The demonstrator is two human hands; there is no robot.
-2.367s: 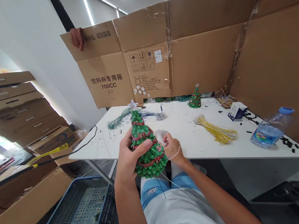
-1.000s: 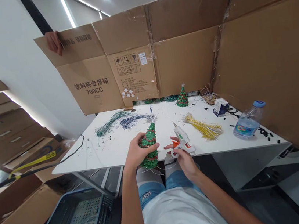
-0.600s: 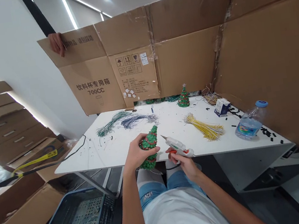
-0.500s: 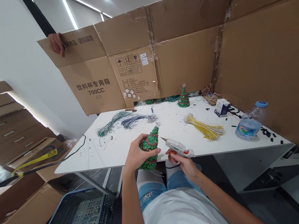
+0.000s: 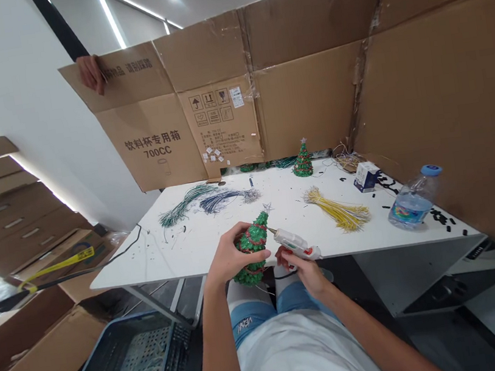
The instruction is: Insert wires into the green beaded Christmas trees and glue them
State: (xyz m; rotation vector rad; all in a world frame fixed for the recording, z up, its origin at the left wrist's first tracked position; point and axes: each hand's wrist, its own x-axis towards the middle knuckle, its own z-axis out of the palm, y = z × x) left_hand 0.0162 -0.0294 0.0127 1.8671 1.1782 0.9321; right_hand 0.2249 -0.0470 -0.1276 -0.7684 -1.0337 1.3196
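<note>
My left hand (image 5: 234, 256) is closed around a small green Christmas tree (image 5: 252, 243) with a red garland and a wire star (image 5: 268, 208) on top. The tree leans to the right over the table's front edge, and thin wires hang below its base. In my right hand (image 5: 299, 264) is a white glue gun (image 5: 296, 242), gripped by its handle. Its nozzle points up and left, touching or very close to the tree's upper right side; I cannot tell which. A dark cord runs from under the handle.
On the white table (image 5: 280, 218) lie yellow wires (image 5: 338, 209), blue wires (image 5: 226, 199) and green wires (image 5: 185, 203). A second tree (image 5: 302, 162), a small box (image 5: 366, 176) and a water bottle (image 5: 413, 202) stand farther off. Cardboard walls (image 5: 308, 91) close the back; another person's hand (image 5: 91, 74) holds their left edge.
The tree has shifted slightly right and tilted more toward the glue gun. The gap between the nozzle and the tree has closed or nearly closed.
</note>
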